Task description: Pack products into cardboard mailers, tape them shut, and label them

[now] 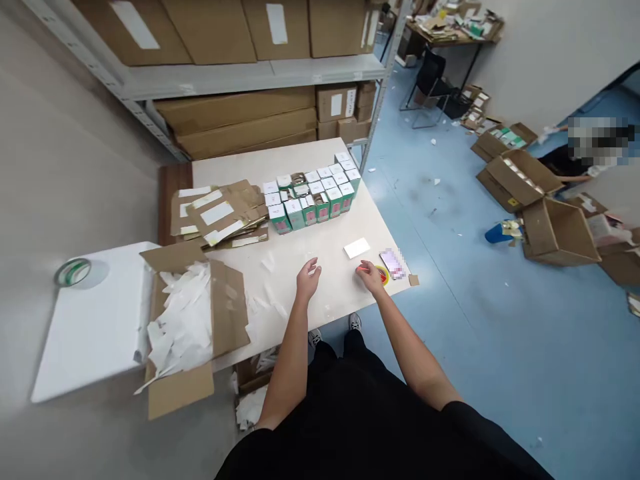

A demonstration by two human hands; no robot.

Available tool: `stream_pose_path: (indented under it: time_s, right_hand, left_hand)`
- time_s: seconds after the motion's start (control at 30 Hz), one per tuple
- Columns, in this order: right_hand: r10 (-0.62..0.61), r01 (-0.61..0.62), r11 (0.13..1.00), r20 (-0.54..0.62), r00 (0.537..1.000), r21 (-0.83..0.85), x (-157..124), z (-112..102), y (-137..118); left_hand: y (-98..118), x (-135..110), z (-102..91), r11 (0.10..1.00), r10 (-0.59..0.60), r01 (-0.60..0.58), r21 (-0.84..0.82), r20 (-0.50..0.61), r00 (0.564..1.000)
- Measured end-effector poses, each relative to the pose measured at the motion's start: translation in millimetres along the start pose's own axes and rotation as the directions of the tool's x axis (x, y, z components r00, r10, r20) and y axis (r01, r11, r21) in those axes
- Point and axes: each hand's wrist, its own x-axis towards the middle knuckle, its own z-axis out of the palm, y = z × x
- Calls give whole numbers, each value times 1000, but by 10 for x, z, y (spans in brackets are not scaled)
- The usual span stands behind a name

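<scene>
My left hand (307, 280) hovers over the white table with its fingers loosely curved and apart, holding nothing. My right hand (371, 277) is closed on a small red object (361, 269), mostly hidden by the fingers, so its kind is unclear. Right beside that hand lies a yellow and red roll of tape (383, 274). A phone (393, 264), its screen blurred, rests close to the table's right edge. Just beyond my right hand is a white rectangular card or slip (357, 248). Farther back, several green and white boxes (310, 212) stand in rows, a few with open tops.
Flattened cardboard (220, 213) is piled at the left of the table (320, 300). An open carton (227, 313) full of white paper scraps stands left of me. Stocked shelving (250, 77) rises behind. On the right floor are open cartons (560, 233), a blue bin (497, 233) and another person.
</scene>
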Motion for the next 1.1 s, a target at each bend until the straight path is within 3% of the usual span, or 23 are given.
stream_pose_path:
  time_s: [0.17,0.3,0.43,0.5,0.63,0.8,0.97,1.1]
  right_hand:
    - [81,-95,982,-95,992,-160,188,-249,658]
    - [69,-83,937,-54,996,-338,237,-202,1061]
    - [56,-68,814,-39,998,-577,298,-77,1170]
    - [94,-80,782,-10,996,-619,367,-72,1106]
    - [126,-69,809,57,990,-584,497,-223,838]
    - [-39,106,946,216,976,-306,435,-498,382]
    - [-290,286,956,410,865,73,169,-704,-207]
    - [-437,393,898,496,750,197,-51,-885,-681]
  left_hand:
    - [-138,-35,287,997,-39,32,66,117,992]
    - [-251,-128,257,989,-90,77,129,106,990]
    - [-311,-218,166,979,-120,106,174,71,990]
    - [-293,-232,161,978,-120,109,176,54,991]
    - [-143,-186,259,988,-79,73,136,37,996]
    - [244,-85,483,993,-11,7,120,31,999]
    - [820,10,606,984,131,-134,118,38,991]
    - [1316,7,533,969,198,-225,105,221,955]
